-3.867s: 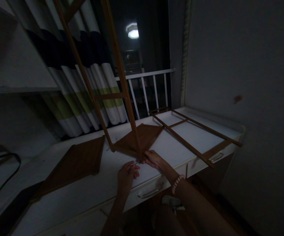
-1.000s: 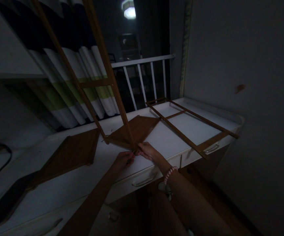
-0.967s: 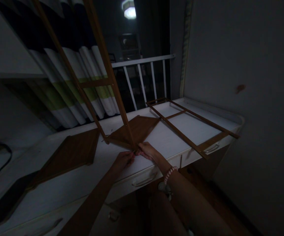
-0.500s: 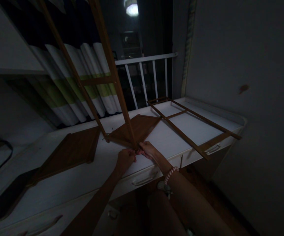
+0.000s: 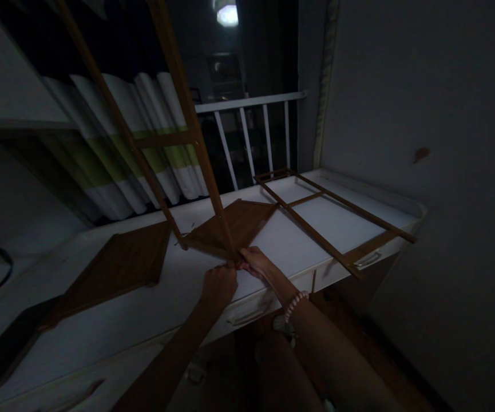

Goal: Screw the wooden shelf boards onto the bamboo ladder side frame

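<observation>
The left hand has curled into a fist at the upright frame's foot (whatever it grips is hidden); the right hand keeps pinching that corner.

The upright frame runs out past the top edge. At its foot the left hand and right hand cover the corner joint; anything between their fingers is too small and dark to tell.
</observation>
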### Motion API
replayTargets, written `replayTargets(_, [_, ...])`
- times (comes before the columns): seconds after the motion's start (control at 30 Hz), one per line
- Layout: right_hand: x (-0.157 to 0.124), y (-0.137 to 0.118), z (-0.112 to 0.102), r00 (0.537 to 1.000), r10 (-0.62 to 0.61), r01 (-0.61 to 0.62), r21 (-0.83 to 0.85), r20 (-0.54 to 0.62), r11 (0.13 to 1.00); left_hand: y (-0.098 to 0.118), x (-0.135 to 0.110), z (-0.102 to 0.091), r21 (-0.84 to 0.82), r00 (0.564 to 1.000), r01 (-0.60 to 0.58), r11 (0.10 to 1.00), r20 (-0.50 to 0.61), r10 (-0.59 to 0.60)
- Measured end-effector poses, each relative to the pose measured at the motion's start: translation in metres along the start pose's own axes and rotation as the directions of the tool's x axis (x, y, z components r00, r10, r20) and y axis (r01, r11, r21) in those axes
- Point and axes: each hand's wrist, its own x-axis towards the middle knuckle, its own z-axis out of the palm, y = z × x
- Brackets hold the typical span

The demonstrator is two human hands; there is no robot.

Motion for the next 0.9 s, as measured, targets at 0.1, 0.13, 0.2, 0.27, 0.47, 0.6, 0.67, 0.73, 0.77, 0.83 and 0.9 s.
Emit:
replayTargets(0.1, [0.0, 0.0, 0.001, 1.0, 0.002, -0.002, 0.004, 0.02, 1.0, -0.008, 0.003, 0.002, -0.156, 0.995, 0.011, 0.988, -0.092, -0.026])
replayTargets(0.13, [0.0, -0.001, 0.001, 1.0, 0.004, -0.004, 0.002, 0.028, 1.0, -0.011, 0.004, 0.003, -0.276, 0.996, 0.008, 0.961, -0.087, -0.033])
replayTargets(0.2, [-0.002, -0.002, 0.002, 0.999, 0.007, -0.007, -0.001, 0.038, 1.0, -0.017, 0.007, 0.005, -0.57, 0.999, 0.025, 0.821, -0.025, -0.048])
replayTargets(0.27, [-0.003, -0.003, 0.002, 0.999, 0.009, -0.009, -0.002, 0.041, 1.0, -0.022, 0.008, 0.009, -0.815, 0.994, 0.108, 0.569, 0.087, -0.064])
replayTargets(0.47, [-0.004, -0.003, 0.002, 0.998, -0.021, 0.02, 0.018, 0.064, 1.0, -0.03, 0.01, 0.013, -0.948, 0.948, 0.318, 0.018, 0.319, 0.015])
replayTargets(0.6, [-0.001, 0.001, 0.0, 0.996, -0.042, 0.04, 0.017, 0.074, 0.999, -0.032, 0.012, 0.011, -0.921, 0.919, 0.391, 0.005, 0.39, 0.049])
replayTargets(0.67, [0.0, 0.002, 0.0, 0.997, -0.048, 0.047, 0.009, 0.067, 0.999, -0.031, 0.013, 0.01, -0.922, 0.923, 0.38, 0.078, 0.383, 0.037])
replayTargets(0.73, [0.001, 0.003, 0.0, 0.997, -0.049, 0.049, 0.0, 0.057, 0.999, -0.031, 0.013, 0.009, -0.923, 0.941, 0.33, 0.197, 0.337, 0.005])
replayTargets(0.77, [0.001, 0.003, 0.0, 0.998, -0.047, 0.047, -0.003, 0.05, 0.999, -0.03, 0.013, 0.009, -0.921, 0.956, 0.285, 0.265, 0.294, -0.008])
replayTargets(0.83, [0.0, 0.002, 0.001, 0.998, -0.042, 0.042, -0.008, 0.036, 0.999, -0.029, 0.013, 0.009, -0.881, 0.984, 0.163, 0.444, 0.175, -0.013])
replayTargets(0.9, [0.0, 0.002, 0.002, 0.999, -0.037, 0.037, -0.011, 0.022, 0.999, -0.027, 0.012, 0.007, -0.748, 0.999, 0.03, 0.663, 0.052, 0.013])
